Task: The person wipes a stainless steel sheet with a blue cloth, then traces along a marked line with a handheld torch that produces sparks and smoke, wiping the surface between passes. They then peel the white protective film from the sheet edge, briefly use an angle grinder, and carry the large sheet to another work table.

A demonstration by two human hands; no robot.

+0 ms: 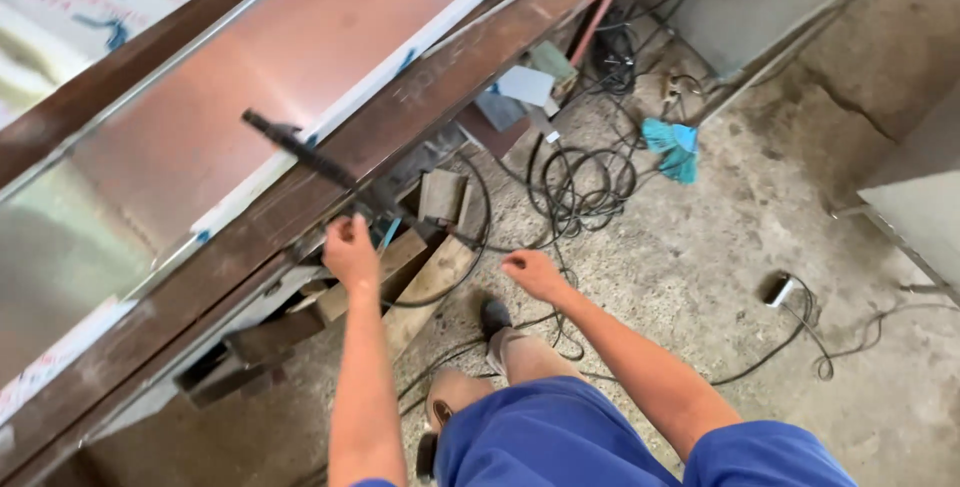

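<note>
From my remote seat, much of this is cut short. The brown metal beam (300, 192) runs out of frame at both the top and the bottom left, so I cannot see either end. The shiny sheet (250, 77) beside it is cropped at the left edge. My left hand (350, 250) is closed against the beam's edge, and whether its fingers grip the black tool (315, 162) or only the beam I cannot tell. Both my arms are cut off by the bottom edge. The coiled black cables (585, 187) tangle together; their ends are lost under the beam. The small plug box (780, 290) is too small to identify.
</note>
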